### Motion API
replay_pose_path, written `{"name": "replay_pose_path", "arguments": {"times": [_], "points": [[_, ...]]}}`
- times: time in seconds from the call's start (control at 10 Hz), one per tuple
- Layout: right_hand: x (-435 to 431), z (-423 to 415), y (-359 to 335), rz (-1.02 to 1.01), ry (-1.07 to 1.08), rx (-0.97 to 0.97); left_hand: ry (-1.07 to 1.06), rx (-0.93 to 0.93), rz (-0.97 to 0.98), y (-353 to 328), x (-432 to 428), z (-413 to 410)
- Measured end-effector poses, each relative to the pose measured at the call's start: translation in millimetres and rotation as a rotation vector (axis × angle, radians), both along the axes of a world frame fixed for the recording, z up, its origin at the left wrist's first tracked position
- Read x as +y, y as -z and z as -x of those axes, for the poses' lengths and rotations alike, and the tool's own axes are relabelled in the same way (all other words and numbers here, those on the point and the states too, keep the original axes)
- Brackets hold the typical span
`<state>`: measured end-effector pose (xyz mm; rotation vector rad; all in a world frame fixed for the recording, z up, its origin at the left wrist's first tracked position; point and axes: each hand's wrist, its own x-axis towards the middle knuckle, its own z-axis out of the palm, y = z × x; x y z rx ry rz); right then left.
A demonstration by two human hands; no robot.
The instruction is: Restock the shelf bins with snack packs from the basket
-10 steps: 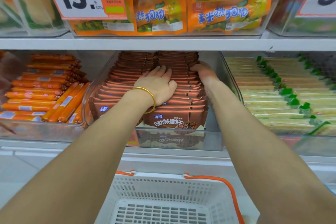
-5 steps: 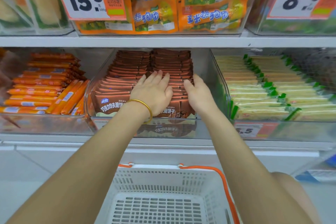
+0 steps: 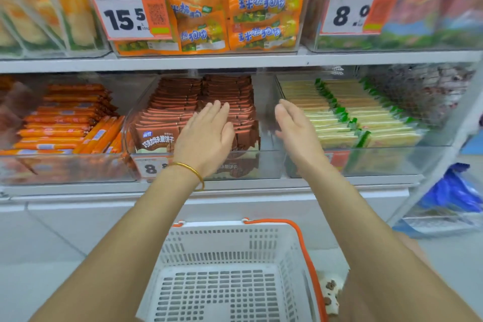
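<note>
Over the clear bin (image 3: 269, 164), our left hand (image 3: 206, 136) and right hand (image 3: 295, 125) are flat and relaxed, holding nothing. In the bin, brown wafer packs (image 3: 180, 112) stand in two rows. They look light, slippery and brittle, so we judge gripping them by the long edges safest. The basket (image 3: 235, 225) sits below the bin.

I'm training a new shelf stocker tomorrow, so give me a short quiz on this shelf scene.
1. True or false: the left hand grips a brown foil wafer pack.
2. Which packs fill the clear plastic bin right of the brown ones? A orange sausage sticks; B pale yellow packs with green ends; C blue bags.
3. Fill in: the thin gold bangle sits on the ___ wrist.
Key: 1 false, its fingers are straight; 2 B; 3 left.
</note>
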<state>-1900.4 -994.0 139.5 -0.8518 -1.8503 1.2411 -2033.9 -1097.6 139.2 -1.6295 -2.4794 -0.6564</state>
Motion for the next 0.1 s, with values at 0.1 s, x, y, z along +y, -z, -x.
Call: {"name": "replay_pose_path", "arguments": {"times": [0.1], "points": [[-23.7, -71.3, -31.6, 0.056, -0.049, 0.219, 0.023, -0.294, -0.454, -12.7, -45.1, -44.3]]}}
